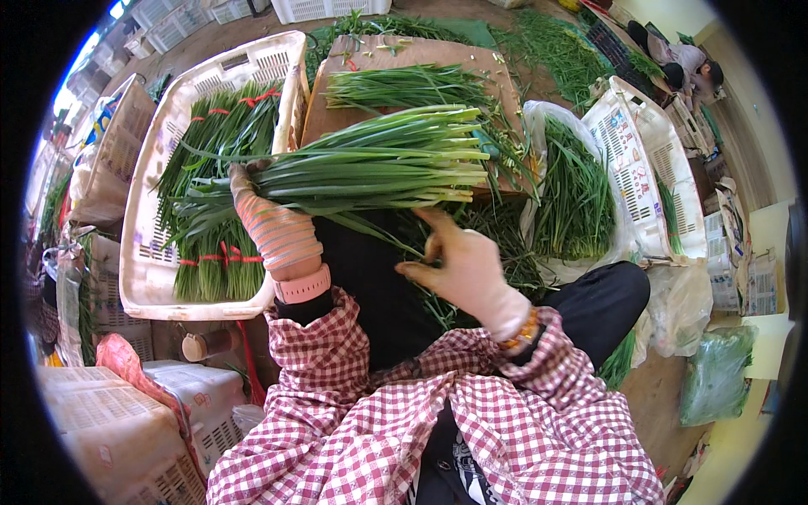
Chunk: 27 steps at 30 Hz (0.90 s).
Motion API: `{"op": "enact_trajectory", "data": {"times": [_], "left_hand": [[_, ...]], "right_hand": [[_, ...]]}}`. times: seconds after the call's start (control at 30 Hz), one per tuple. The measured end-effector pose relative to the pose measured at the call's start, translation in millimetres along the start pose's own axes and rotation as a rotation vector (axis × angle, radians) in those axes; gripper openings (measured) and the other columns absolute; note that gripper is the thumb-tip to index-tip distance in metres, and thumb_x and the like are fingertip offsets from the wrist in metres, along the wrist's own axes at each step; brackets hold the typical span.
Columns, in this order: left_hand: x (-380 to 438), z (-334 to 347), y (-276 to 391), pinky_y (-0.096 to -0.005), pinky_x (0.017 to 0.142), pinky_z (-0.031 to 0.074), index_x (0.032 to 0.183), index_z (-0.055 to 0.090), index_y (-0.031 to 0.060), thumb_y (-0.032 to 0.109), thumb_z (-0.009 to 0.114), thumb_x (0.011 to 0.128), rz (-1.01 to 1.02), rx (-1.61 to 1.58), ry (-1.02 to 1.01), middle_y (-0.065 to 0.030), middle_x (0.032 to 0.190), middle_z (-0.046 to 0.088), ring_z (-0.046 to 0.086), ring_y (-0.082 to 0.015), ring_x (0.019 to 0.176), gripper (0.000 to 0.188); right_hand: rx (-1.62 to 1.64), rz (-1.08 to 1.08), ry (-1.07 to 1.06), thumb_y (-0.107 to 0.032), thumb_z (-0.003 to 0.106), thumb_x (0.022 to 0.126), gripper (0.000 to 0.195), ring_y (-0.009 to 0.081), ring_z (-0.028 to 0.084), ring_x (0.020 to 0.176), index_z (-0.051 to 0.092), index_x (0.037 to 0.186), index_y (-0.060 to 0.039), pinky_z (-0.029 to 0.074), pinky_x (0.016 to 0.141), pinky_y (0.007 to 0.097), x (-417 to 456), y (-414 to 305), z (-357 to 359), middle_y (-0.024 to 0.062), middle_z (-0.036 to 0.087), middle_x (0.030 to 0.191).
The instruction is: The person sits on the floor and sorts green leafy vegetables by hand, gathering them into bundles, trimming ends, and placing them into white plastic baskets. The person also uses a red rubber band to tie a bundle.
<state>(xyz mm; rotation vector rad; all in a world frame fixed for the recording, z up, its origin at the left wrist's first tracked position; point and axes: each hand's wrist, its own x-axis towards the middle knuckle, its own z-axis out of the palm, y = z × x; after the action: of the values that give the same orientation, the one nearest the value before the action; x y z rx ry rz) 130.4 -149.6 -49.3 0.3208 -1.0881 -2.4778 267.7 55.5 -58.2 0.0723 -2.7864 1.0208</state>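
Observation:
My left hand, in a striped knit glove, grips a thick loose bunch of garlic chives near its leafy end. The pale cut stems point right, and the leaf tips hang over a white plastic crate. Just below the stems is my right hand, gloved and slightly blurred, with thumb and forefinger spread apart. One stray leaf droops from the bunch towards those fingers; whether it touches them I cannot tell. Inside the crate lie several chive bundles tied with red bands.
Beyond the held bunch, more chives lie on a wooden board with loose trimmings. To the right are a plastic-lined heap of chives and another white crate. Stacked crates stand lower left. A person bends at far upper right.

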Motion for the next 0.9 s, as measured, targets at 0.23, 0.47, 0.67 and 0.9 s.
{"op": "enact_trajectory", "data": {"times": [0.23, 0.47, 0.67, 0.9], "left_hand": [[-7.3, 1.8, 2.6, -0.0355, 0.080, 0.050, 0.089, 0.053, 0.0102, 0.035, 0.050, 0.102, -0.138, -0.146, 0.004, -0.0019, 0.086, 0.057, 0.056, -0.0194, 0.079, 0.028], [0.2, -3.4, -3.0, -0.0323, 0.077, 0.049, 0.091, 0.054, 0.0106, 0.026, 0.058, 0.098, -0.230, -0.618, -0.207, 0.0015, 0.082, 0.053, 0.053, -0.0138, 0.075, 0.018], [4.8, -10.2, -4.6, -0.0322, 0.079, 0.048, 0.094, 0.059, 0.0113, 0.023, 0.063, 0.095, -0.306, -0.761, -0.361, 0.0029, 0.087, 0.057, 0.055, -0.0140, 0.079, 0.012], [19.6, -24.2, -4.5, -0.0313, 0.080, 0.047, 0.096, 0.057, 0.0108, 0.017, 0.067, 0.091, -0.286, -0.858, -0.392, 0.0030, 0.087, 0.055, 0.053, -0.0130, 0.080, 0.013]], "right_hand": [[-0.231, -0.064, -0.029, -0.035, 0.065, 0.090, 0.021, 0.0327, 0.066, 0.065, 0.062, 0.093, -0.0148, 0.050, 0.059, 0.0432, 0.7, 36.9, 13.8, 0.0102, 0.065, 0.068], [-0.370, 0.287, 0.192, -0.022, 0.074, 0.083, 0.021, 0.0260, 0.068, 0.075, 0.064, 0.098, -0.0115, 0.054, 0.066, 0.0347, -17.8, 91.7, -55.3, 0.0076, 0.068, 0.085], [0.628, -0.032, 0.005, -0.004, 0.063, 0.088, 0.059, 0.0223, 0.055, 0.117, 0.041, 0.143, -0.0011, 0.046, 0.100, 0.0355, 41.8, 62.5, -34.7, 0.0131, 0.054, 0.133], [1.042, 0.318, -0.042, -0.028, 0.052, 0.103, 0.027, 0.0019, 0.032, 0.051, 0.065, 0.104, -0.0046, 0.023, 0.044, 0.0182, 3.7, 96.7, -29.3, -0.0093, 0.040, 0.062]]}}
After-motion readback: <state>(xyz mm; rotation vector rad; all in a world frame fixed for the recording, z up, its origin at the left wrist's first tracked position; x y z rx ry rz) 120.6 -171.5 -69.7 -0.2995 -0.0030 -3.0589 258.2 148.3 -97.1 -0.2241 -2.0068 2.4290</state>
